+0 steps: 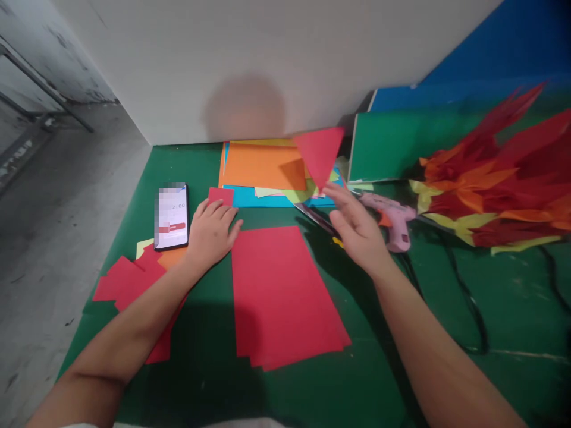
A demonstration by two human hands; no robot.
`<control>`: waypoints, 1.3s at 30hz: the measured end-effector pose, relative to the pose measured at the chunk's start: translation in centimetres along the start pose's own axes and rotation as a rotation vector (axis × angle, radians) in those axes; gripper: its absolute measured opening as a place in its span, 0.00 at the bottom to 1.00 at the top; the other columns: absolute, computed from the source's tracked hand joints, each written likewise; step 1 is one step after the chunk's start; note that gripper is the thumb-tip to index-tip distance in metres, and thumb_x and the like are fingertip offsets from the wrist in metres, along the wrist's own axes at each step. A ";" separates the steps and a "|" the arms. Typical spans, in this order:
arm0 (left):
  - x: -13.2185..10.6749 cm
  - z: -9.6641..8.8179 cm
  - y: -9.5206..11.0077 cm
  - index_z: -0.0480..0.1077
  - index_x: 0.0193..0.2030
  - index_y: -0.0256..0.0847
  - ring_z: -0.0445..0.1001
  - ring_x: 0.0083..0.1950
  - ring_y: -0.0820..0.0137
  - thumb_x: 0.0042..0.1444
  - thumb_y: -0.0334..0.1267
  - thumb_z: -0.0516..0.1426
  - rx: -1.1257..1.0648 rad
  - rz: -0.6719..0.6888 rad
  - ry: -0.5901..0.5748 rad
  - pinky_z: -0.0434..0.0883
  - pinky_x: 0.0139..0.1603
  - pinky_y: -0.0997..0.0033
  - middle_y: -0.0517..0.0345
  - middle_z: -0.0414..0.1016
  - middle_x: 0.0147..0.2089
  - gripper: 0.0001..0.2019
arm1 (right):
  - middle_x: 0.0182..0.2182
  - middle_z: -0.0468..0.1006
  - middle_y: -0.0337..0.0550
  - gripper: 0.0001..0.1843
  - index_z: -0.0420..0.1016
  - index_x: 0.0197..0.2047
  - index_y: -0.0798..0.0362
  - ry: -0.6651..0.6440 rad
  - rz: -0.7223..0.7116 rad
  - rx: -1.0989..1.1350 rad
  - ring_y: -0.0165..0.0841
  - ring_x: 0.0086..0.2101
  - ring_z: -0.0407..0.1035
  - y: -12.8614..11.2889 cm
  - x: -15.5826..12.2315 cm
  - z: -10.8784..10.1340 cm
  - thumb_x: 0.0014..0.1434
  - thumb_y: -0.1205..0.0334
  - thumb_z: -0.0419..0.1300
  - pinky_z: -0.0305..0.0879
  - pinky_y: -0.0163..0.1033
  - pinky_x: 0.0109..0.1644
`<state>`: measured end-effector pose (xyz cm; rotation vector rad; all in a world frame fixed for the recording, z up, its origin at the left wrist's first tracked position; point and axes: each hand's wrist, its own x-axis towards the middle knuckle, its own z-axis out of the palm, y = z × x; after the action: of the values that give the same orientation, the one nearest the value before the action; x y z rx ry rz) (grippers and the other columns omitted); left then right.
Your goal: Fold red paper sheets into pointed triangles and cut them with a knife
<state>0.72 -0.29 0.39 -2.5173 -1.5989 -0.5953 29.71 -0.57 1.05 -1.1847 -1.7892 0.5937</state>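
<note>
My left hand (pixel 213 229) lies flat with fingers spread on the green tabletop, its fingertips over a small red paper piece (pixel 222 195). A stack of red paper sheets (pixel 285 294), narrower at the top, is between my hands. My right hand (pixel 359 229) is raised above the table, fingers stretched out and thumb apart. Just past its fingertips a red paper triangle (pixel 320 156) points downward, seemingly off the table, with a shadow on the orange paper (pixel 263 166). Scissors (pixel 314 215) with dark blades lie partly under my right hand, handles mostly hidden.
A pink glue gun (pixel 392 217) with a black cord lies right of my right hand. Red, orange and yellow paper flames (pixel 491 184) stand at the right. A phone (pixel 172 217) and red scraps (pixel 134 279) are at left. A white panel (pixel 267 59) rises behind.
</note>
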 end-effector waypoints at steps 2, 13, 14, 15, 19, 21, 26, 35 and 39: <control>0.0 0.0 0.1 0.73 0.50 0.36 0.72 0.52 0.55 0.64 0.42 0.50 -0.020 0.012 -0.011 0.62 0.60 0.47 0.45 0.77 0.46 0.16 | 0.62 0.65 0.42 0.21 0.64 0.61 0.43 -0.051 0.055 -0.027 0.40 0.62 0.57 0.4 -0.2 0.1 0.66 0.57 0.51 0.53 0.54 0.66; -0.3 0.6 0.4 0.68 0.57 0.35 0.66 0.59 0.53 0.55 0.60 0.56 -0.271 0.233 -0.213 0.62 0.61 0.51 0.41 0.68 0.58 0.32 | 0.56 0.72 0.49 0.18 0.72 0.55 0.50 -0.409 -0.182 -0.460 0.43 0.57 0.65 -1.9 -0.2 1.3 0.65 0.58 0.51 0.61 0.54 0.60; -0.3 0.6 0.5 0.68 0.56 0.35 0.66 0.59 0.53 0.56 0.59 0.56 -0.274 0.237 -0.218 0.62 0.61 0.51 0.41 0.69 0.57 0.31 | 0.58 0.71 0.51 0.18 0.73 0.54 0.52 -0.377 -0.175 -0.535 0.44 0.58 0.63 -2.0 0.2 1.3 0.65 0.59 0.50 0.60 0.54 0.59; -0.2 0.5 0.6 0.68 0.56 0.35 0.66 0.59 0.54 0.57 0.58 0.56 -0.276 0.240 -0.226 0.62 0.61 0.52 0.42 0.69 0.57 0.30 | 0.59 0.69 0.52 0.18 0.74 0.53 0.53 -0.333 -0.155 -0.618 0.46 0.58 0.62 -2.1 0.8 1.2 0.65 0.61 0.49 0.60 0.55 0.59; -0.2 0.3 1.0 0.68 0.55 0.36 0.68 0.57 0.55 0.58 0.54 0.56 -0.290 0.243 -0.259 0.63 0.59 0.53 0.44 0.71 0.54 0.26 | 0.64 0.62 0.56 0.20 0.75 0.51 0.58 -0.214 -0.063 -0.910 0.52 0.61 0.56 -1.4 3.7 0.7 0.63 0.64 0.47 0.54 0.61 0.60; -0.3 0.2 1.0 0.68 0.53 0.36 0.70 0.54 0.57 0.59 0.53 0.57 -0.304 0.241 -0.257 0.64 0.57 0.54 0.45 0.73 0.52 0.24 | 0.63 0.62 0.58 0.21 0.73 0.53 0.61 -0.206 -0.027 -0.960 0.52 0.61 0.55 -0.4 5.1 0.8 0.63 0.64 0.46 0.52 0.62 0.61; -0.6 0.6 0.9 0.69 0.48 0.39 0.74 0.45 0.63 0.65 0.41 0.52 -0.353 0.257 -0.216 0.69 0.48 0.60 0.50 0.77 0.44 0.11 | 0.59 0.69 0.57 0.22 0.71 0.55 0.59 -0.182 -0.014 -0.887 0.53 0.58 0.58 2.7 6.6 2.4 0.63 0.63 0.46 0.50 0.66 0.59; -0.6 0.5 1.2 0.71 0.44 0.39 0.77 0.42 0.67 0.65 0.38 0.52 -0.491 0.218 -0.137 0.73 0.42 0.68 0.52 0.78 0.41 0.09 | 0.63 0.64 0.51 0.24 0.61 0.64 0.52 -0.212 -0.168 -0.683 0.48 0.60 0.58 -1.7 2.7 3.3 0.66 0.63 0.44 0.48 0.62 0.59; -0.7 0.4 1.4 0.72 0.44 0.39 0.77 0.43 0.68 0.65 0.38 0.51 -0.507 0.247 -0.119 0.73 0.42 0.69 0.52 0.78 0.40 0.09 | 0.62 0.65 0.44 0.22 0.66 0.60 0.48 -0.336 -0.213 -0.619 0.44 0.61 0.58 -3.1 1.2 3.1 0.67 0.64 0.44 0.48 0.59 0.61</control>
<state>1.82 -1.34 -0.09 -3.1027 -1.2565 -0.9297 25.35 -0.56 2.33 -1.3180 -2.4580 0.1064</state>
